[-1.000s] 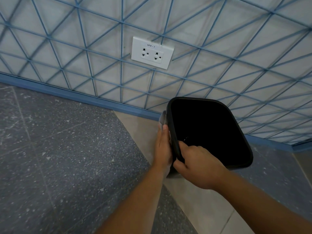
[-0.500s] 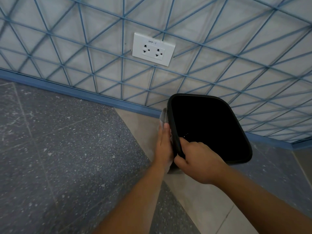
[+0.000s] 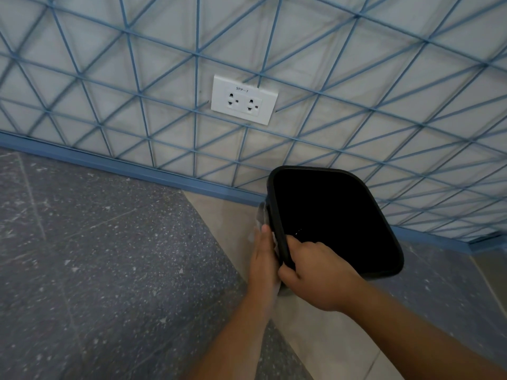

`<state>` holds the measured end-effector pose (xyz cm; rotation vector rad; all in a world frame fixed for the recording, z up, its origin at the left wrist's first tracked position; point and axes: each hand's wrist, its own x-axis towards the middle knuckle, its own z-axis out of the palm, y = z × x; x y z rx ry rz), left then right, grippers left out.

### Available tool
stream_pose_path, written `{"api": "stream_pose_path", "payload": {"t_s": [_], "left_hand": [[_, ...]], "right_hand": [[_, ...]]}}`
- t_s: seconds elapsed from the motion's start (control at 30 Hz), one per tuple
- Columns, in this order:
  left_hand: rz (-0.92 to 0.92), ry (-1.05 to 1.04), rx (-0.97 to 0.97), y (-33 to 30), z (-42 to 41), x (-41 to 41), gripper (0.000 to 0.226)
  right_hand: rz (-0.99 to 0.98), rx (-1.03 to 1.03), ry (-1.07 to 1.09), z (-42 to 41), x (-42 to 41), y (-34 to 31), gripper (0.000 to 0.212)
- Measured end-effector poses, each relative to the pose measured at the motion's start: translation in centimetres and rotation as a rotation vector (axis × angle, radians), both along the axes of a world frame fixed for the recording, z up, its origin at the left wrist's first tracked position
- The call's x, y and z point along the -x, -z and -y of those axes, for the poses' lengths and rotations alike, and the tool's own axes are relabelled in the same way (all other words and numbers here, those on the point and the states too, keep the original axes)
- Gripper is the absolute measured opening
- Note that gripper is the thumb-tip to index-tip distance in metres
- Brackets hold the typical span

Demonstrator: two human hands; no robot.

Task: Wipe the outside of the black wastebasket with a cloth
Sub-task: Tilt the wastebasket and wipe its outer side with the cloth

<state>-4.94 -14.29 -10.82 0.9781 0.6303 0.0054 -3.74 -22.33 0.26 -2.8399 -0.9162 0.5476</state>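
The black wastebasket (image 3: 337,220) stands on the floor close to the wall, its dark opening facing up at me. My right hand (image 3: 315,272) grips its near left rim, fingers curled over the edge into the bin. My left hand (image 3: 264,261) lies flat with straight fingers against the bin's left outer side, pressing a pale cloth (image 3: 260,215) onto it. Only a strip of the cloth shows above and beside my fingertips; the bin's outer walls are mostly hidden.
A wall with a blue triangle pattern and a blue skirting board (image 3: 137,171) runs behind the bin. A white double socket (image 3: 244,99) sits on the wall above. The floor is dark speckled stone (image 3: 96,256) with a beige band (image 3: 329,338) under the bin.
My left hand with the cloth has slid slightly along the bin's left side. My right hand keeps its grip on the rim, and the bin has barely shifted.
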Motion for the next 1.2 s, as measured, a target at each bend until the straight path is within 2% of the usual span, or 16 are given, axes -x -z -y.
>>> {"api": "stream_pose_path", "payload": {"t_s": [0.07,0.1,0.17,0.27,0.3,0.47,0.57,0.73,0.87,0.9,0.97,1.1,1.2], "left_hand": [[0.006,-0.028,-0.002,1.4,0.6,-0.2,0.103],[0.012,-0.041,0.08,2.6,0.6,-1.0,0.113],[0.05,-0.042,0.137,2.4,0.2,-1.7,0.1],[0.148,-0.075,-0.007,0.6,0.3,-0.7,0.05],[0.182,-0.065,-0.045,0.8,0.5,-0.2,0.041],[0.165,-0.017,0.073,1.5,-0.7,-1.4,0.049],[0.233,-0.055,0.014,1.2,-0.3,-1.1,0.06],[0.173,-0.007,0.004,1.9,-0.5,-0.9,0.049],[0.211,-0.059,-0.043,1.8,0.3,-0.2,0.04],[0.224,-0.07,-0.045,1.5,0.5,0.3,0.039],[0.224,-0.072,-0.032,1.7,0.3,0.3,0.054],[0.207,-0.121,-0.018,1.1,0.1,0.1,0.043],[0.251,-0.131,-0.033,0.4,1.0,1.4,0.051]], "right_hand": [[0.0,0.001,-0.003,0.1,0.0,0.0,0.023],[0.002,0.001,-0.004,0.0,0.0,0.0,0.024],[0.005,0.0,-0.005,-0.2,0.0,0.0,0.023],[0.002,-0.002,-0.009,-0.5,-0.1,0.0,0.023],[0.002,0.0,-0.012,-0.5,-0.1,0.0,0.023],[0.005,0.001,-0.007,-0.5,0.2,0.0,0.022],[-0.005,-0.002,-0.009,-0.4,0.1,0.2,0.022],[-0.011,-0.003,-0.006,-0.5,0.0,-0.1,0.024],[-0.01,0.003,-0.018,-0.7,0.0,-0.1,0.021],[-0.012,0.009,-0.022,-0.7,0.1,-0.1,0.021],[-0.019,0.01,-0.022,-0.7,0.2,-0.2,0.022],[-0.035,0.02,-0.021,-0.8,0.0,-0.3,0.023],[-0.025,0.035,-0.039,-0.8,0.0,-0.3,0.025]]}}
